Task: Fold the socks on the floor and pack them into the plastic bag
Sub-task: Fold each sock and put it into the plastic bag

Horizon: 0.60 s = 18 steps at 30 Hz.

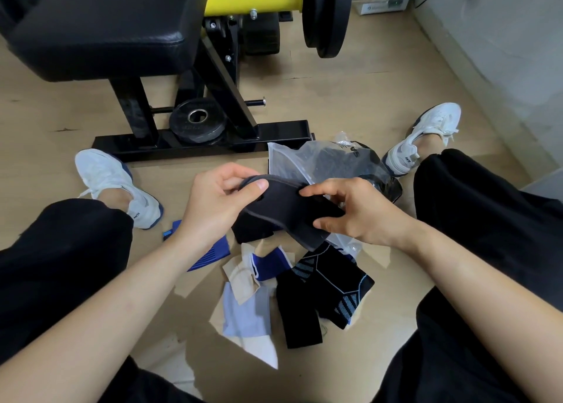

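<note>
I pinch the dark sock (283, 210) in both hands, left hand (213, 201) and right hand (356, 210), its length slanting just before the plastic bag (320, 162).

Matt knit sock (283, 210), glossy plastic bag (320, 162)

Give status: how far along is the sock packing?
Done: dark fabric already shows inside the plastic bag. In hand: left hand and right hand grip a dark grey sock. Left: black patterned socks, blue sock and pale socks lie loose on the floor.

Black weight bench (100, 28) stands on pale wood floor (350, 98) beside grey wall (502, 37).
</note>
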### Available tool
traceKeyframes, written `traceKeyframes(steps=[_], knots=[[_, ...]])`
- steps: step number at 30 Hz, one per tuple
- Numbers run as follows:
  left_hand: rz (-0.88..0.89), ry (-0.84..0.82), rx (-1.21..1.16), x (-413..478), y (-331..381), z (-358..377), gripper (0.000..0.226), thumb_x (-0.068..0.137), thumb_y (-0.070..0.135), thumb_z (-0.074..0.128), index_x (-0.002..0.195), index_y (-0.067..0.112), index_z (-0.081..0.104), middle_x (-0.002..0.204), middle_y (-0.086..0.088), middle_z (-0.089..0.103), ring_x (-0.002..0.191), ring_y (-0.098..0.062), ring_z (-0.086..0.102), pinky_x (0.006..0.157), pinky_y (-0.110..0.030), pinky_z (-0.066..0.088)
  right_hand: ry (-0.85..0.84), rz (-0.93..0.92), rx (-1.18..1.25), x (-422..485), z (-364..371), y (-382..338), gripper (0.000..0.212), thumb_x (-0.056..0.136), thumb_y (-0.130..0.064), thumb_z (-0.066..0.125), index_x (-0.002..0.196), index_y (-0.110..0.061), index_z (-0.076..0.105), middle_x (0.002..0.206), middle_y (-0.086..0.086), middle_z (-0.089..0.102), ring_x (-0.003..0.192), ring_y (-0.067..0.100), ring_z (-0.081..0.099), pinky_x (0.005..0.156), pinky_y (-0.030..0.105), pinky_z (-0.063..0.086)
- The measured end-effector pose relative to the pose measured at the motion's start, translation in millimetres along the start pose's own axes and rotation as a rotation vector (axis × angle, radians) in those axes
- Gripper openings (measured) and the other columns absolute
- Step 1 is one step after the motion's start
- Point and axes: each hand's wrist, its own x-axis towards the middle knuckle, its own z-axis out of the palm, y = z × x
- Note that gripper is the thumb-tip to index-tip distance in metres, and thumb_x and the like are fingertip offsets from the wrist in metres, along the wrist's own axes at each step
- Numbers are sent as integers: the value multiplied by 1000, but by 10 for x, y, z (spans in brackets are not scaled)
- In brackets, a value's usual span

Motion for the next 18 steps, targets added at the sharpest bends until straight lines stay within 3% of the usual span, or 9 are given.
traceKeyframes(steps=[2, 4, 6, 8, 11, 15, 18], knots=[[48, -54, 17, -30, 12, 30, 9, 88, 10, 75, 96, 16, 75, 86, -2, 78, 84, -26, 73, 81, -42, 58, 12, 33, 27, 12, 11, 16, 58, 78, -20, 84, 130, -33, 63, 119, -15, 66, 96, 21, 65, 84, 28, 52], [95, -101, 31, -79, 24, 76, 13, 87, 5, 75, 95, 16, 76, 86, 2, 77, 76, -13, 71, 72, -27, 57, 26, 62, 111, 22, 28, 27, 61, 77, -18, 84, 133, -29, 62, 120, -12, 66, 99, 17, 66, 87, 27, 53], [129, -134, 42, -134, 33, 129, 18, 85, 2, 76, 95, 17, 77, 83, 3, 76, 72, -5, 68, 67, -19, 54, 29, 85, 259, 19, 47, 23, 65, 77, -13, 84, 136, -25, 59, 121, -6, 68, 104, 18, 68, 93, 35, 56], [158, -152, 62, -169, 12, 171, 21, 85, 4, 77, 97, 22, 78, 83, 2, 76, 74, -15, 71, 68, -27, 59, 30, 92, 387, 7, 59, 11, 67, 78, -6, 83, 138, -19, 58, 121, -1, 69, 103, 19, 70, 92, 37, 57], [219, -139, 90, -187, -40, 214, 20, 84, 10, 80, 99, 23, 79, 84, 2, 75, 74, -22, 70, 67, -37, 61, 44, 94, 543, -5, 97, -47, 62, 79, 3, 79, 136, -12, 58, 124, 6, 67, 98, 18, 71, 81, 26, 58], [368, -99, 195, -203, -110, 267, 20, 81, 15, 82, 102, 14, 80, 100, 5, 75, 85, -15, 72, 66, -29, 61, 44, 112, 785, 1, 172, -79, 55, 82, 8, 73, 133, -6, 58, 130, 14, 61, 102, 40, 69, 81, 38, 61], [449, -96, 251, -212, -146, 294, 20, 82, 20, 83, 101, 13, 80, 102, 6, 73, 81, -4, 69, 65, -17, 56, 64, 121, 813, 0, 197, -100, 46, 86, 3, 70, 130, -5, 59, 125, 14, 63, 100, 42, 69, 83, 42, 61]])
